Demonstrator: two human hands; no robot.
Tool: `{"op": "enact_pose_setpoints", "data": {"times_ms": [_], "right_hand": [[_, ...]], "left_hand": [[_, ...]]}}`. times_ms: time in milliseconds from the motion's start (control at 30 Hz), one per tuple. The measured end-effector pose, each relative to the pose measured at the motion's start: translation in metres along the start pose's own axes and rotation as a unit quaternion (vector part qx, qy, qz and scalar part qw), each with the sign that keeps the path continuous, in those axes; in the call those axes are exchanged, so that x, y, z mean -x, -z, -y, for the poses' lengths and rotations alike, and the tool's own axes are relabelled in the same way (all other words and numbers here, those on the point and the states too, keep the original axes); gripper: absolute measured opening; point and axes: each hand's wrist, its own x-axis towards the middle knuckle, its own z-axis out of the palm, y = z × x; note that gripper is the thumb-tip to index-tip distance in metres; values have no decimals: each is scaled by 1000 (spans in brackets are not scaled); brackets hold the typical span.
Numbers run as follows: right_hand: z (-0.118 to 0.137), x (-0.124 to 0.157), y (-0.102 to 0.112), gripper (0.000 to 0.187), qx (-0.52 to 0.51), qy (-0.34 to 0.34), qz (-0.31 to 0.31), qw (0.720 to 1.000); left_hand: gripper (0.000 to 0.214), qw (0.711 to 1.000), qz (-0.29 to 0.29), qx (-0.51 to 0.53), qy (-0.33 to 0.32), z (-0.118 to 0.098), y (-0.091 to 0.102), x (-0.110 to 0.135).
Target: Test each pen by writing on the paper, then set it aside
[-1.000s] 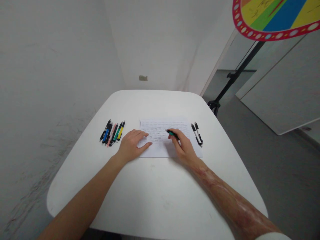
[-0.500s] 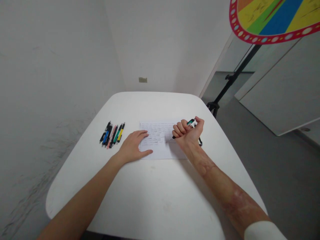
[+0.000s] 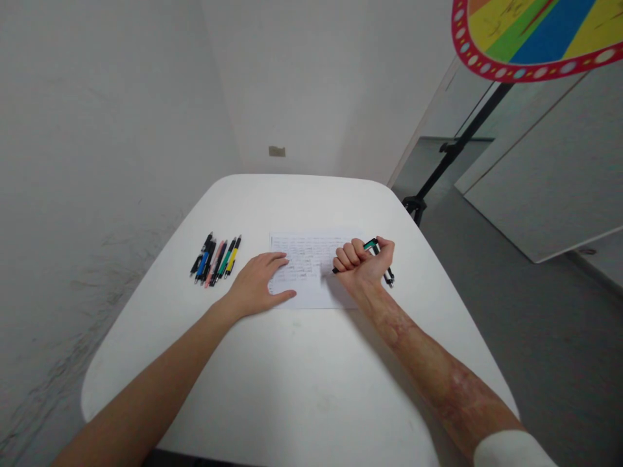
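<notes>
My left hand (image 3: 260, 283) lies flat with thumb and fingers apart, across the left edge of a white sheet of paper (image 3: 311, 295). Rows of handwriting cover much of the sheet's upper part. Over its right side my right hand (image 3: 363, 263) is wrapped in a fist round a black and green pen (image 3: 371, 244). The thumb is at the pen's upper end, and the dark other end pokes out at the left of the fist. Another black pen (image 3: 389, 277) rests on the table to the right of the fist, partly hidden by it.
Left of the sheet, several pens (image 3: 215, 261) in black, blue, pink, green and yellow lie side by side. The white table (image 3: 302, 376) has rounded corners and meets walls at the back and left. A colourful wheel (image 3: 540, 39) on a black stand (image 3: 462, 146) rises at the right.
The right thumb has come down at the pen's upper end, and the fist and pen sit slightly lower. My left hand stays on the paper. The whole view has shifted a little.
</notes>
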Motion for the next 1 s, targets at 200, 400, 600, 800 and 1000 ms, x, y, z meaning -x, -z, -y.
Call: {"op": "enact_pose_setpoints", "data": {"times_ms": [200,400,600,800,1000], "right_hand": [[-3,1,2,56,-13,-5,6,1000],[-1,0,3,56,-27,-19,13,999],[-1,0,2,57,-28,-25,16,999],[0,1,1,57,-2,-19,23,1000],[0,3,-1,58,33,-17,18,999]], "left_hand": [[69,1000,4,5,5,-2,2,-1],[68,1000,5,4,5,-2,2,0],[68,1000,8,0,5,-2,2,1],[69,1000,9,4,6,-3,2,1],[68,1000,7,4,8,-3,2,1]]}}
